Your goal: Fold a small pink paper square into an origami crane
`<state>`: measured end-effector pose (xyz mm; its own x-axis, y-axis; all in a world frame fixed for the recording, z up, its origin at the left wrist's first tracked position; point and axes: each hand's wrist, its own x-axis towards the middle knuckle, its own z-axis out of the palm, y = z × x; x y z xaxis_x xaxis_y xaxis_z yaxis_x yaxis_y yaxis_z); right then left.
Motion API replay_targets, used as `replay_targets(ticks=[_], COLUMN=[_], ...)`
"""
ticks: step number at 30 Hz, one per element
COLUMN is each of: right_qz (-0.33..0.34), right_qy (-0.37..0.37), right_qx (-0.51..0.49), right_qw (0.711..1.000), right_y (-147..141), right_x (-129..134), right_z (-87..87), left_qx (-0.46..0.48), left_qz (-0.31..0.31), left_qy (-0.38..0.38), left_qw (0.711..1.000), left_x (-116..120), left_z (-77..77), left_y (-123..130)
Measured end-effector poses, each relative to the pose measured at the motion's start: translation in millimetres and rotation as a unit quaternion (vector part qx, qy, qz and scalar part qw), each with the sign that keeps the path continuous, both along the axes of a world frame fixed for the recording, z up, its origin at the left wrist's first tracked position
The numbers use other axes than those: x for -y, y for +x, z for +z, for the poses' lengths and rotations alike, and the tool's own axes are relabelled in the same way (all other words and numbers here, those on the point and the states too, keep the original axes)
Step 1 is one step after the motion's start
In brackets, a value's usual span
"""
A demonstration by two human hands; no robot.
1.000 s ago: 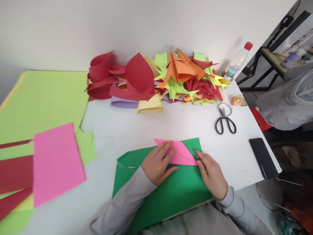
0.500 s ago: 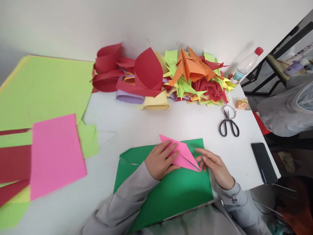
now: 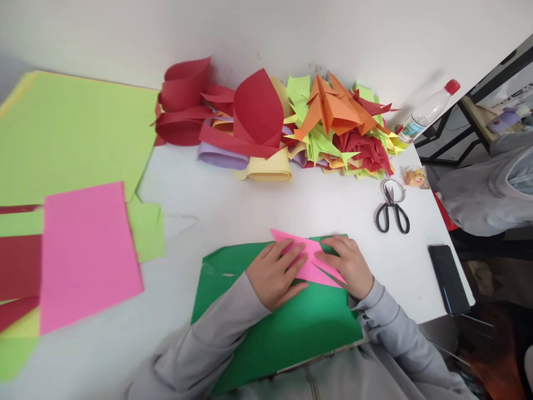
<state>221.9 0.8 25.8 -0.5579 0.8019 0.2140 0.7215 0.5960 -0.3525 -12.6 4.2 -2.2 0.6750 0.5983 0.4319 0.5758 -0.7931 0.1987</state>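
A folded pink paper (image 3: 312, 269) lies on a large green sheet (image 3: 291, 339) at the table's front edge. My left hand (image 3: 276, 273) rests on its left part with the fingers spread. On the right part of the fold lies my right hand (image 3: 348, 265), fingers apart, its fingertips on the pink paper near the upper edge. A narrow slit between the folded flaps runs toward the pointed right end, which is partly under my right hand. Both hands touch the paper, and neither is closed round it.
Pink sheet (image 3: 89, 258) and light green sheets (image 3: 83, 139) lie left. Red rolled shapes (image 3: 258, 108) and folded paper pieces (image 3: 333, 111) line the wall. Scissors (image 3: 391, 211), a phone (image 3: 448, 279), a wrapped snack (image 3: 415, 176) and a bottle (image 3: 425, 116) are right. A person's grey sleeve (image 3: 485, 189) shows beyond.
My right hand has moved up and left from the pointed right end onto the pink paper. My left hand stays on the paper. The camera view has shifted slightly.
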Motion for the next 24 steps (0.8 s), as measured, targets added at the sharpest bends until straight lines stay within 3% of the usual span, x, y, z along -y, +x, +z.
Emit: replay_targets(ticks=[5,10,16,24], right_qz=[0.028,0.057,0.107,0.097], right_qy=[0.003,0.019,-0.012,-0.033], right_qx=[0.030,0.019,-0.031,-0.044], right_qw=[0.999,0.998,0.994,0.994], right_y=[11,10,9,9], right_x=[-13,-39,-63,-82], right_z=[3.6,7.2,4.7,10.2], left_qx=[-0.021,0.024,0.053,0.002], left_qz=[-0.018,0.003,0.008,0.077], left_qy=[0.003,0.039,0.013,0.066], left_qw=[1.000,0.999,0.998,0.995], left_x=[-16,-30,-30,-41], left_z=[10.5,3.9,-1.9,-0.7], left_y=[3,5,4,15])
